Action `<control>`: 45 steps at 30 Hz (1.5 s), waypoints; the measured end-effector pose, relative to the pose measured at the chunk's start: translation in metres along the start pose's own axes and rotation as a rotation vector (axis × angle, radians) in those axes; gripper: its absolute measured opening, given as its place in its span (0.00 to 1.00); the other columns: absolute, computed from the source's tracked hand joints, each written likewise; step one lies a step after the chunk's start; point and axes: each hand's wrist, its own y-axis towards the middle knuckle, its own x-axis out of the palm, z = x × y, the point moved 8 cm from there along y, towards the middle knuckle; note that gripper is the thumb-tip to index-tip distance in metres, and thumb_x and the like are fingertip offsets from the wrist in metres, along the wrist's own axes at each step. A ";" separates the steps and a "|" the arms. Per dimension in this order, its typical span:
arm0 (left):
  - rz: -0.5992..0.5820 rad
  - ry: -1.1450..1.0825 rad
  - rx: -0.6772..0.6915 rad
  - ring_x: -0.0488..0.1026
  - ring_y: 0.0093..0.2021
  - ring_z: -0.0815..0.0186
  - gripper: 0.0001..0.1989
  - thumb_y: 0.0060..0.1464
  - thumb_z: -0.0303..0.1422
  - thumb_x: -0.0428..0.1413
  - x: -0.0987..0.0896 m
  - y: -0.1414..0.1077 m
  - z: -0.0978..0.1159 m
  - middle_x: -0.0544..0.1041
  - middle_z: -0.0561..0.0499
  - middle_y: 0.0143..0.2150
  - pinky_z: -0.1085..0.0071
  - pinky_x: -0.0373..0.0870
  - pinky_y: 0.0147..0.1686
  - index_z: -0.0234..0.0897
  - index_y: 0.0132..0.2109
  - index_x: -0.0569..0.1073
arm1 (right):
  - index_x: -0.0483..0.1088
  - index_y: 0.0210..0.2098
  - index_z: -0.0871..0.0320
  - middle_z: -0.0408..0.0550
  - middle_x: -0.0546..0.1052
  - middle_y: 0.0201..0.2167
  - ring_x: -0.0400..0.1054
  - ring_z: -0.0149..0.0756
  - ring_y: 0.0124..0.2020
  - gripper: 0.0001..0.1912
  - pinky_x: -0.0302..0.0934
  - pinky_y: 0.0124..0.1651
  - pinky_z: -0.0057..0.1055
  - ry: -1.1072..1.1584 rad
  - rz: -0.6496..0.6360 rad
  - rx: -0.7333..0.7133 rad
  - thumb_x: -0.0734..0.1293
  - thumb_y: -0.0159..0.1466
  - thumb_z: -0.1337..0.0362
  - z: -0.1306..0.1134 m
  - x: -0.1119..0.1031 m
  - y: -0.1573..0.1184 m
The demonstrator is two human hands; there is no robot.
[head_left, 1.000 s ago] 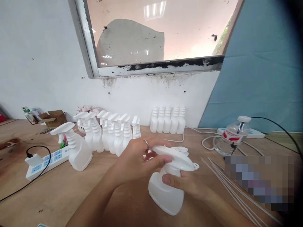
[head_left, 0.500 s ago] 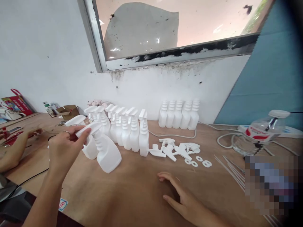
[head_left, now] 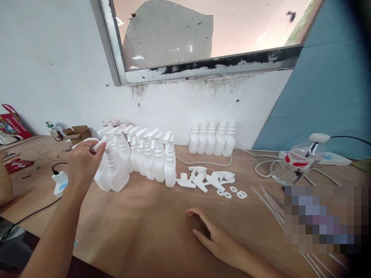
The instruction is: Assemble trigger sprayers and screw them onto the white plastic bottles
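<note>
My left hand (head_left: pixel 82 162) pinches the trigger head of a white spray bottle (head_left: pixel 117 173), which stands nearly upright on the table at the near left of other assembled spray bottles (head_left: pixel 158 160). Part of its head is hidden by my fingers. My right hand (head_left: pixel 213 237) rests at the front of the table, thumb and fingers apart, holding nothing. Beyond it lie several loose trigger heads (head_left: pixel 199 181) and flat white rings (head_left: pixel 228 195). Against the wall stand several bottles without heads (head_left: pixel 212 139).
Thin white tubes (head_left: pixel 271 208) lie at the right, near a large clear water bottle (head_left: pixel 301 158) and a blurred-out patch. A grey cable (head_left: pixel 203 164) runs behind the trigger heads. At left are a cardboard box (head_left: pixel 77 134), a white plug block (head_left: pixel 60 183) and another person's arm (head_left: pixel 5 181).
The spray bottle in my left hand has gone from tilted to nearly upright, closer to the other bottles. My right hand keeps its open pose. The view has shifted slightly right.
</note>
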 end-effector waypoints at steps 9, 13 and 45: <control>0.049 0.026 -0.009 0.71 0.39 0.58 0.25 0.59 0.48 0.46 0.001 -0.002 -0.004 0.75 0.46 0.34 0.68 0.63 0.41 0.32 0.47 0.73 | 0.59 0.56 0.52 0.51 0.67 0.55 0.61 0.41 0.56 0.23 0.55 0.60 0.42 -0.041 -0.010 -0.050 0.60 0.62 0.68 -0.003 0.000 -0.004; 0.119 0.041 0.000 0.72 0.42 0.55 0.27 0.58 0.48 0.48 -0.010 -0.004 -0.003 0.76 0.43 0.40 0.66 0.64 0.41 0.30 0.52 0.72 | 0.59 0.58 0.52 0.50 0.66 0.57 0.59 0.41 0.58 0.25 0.54 0.61 0.42 -0.067 -0.035 -0.079 0.60 0.61 0.69 -0.005 -0.002 -0.008; -0.610 -0.378 0.569 0.66 0.58 0.53 0.24 0.62 0.33 0.43 0.171 -0.167 0.223 0.53 0.41 0.67 0.62 0.73 0.44 0.35 0.64 0.52 | 0.64 0.52 0.52 0.52 0.68 0.49 0.62 0.42 0.51 0.16 0.60 0.55 0.45 -0.509 0.270 -0.127 0.56 0.67 0.68 0.042 -0.058 0.005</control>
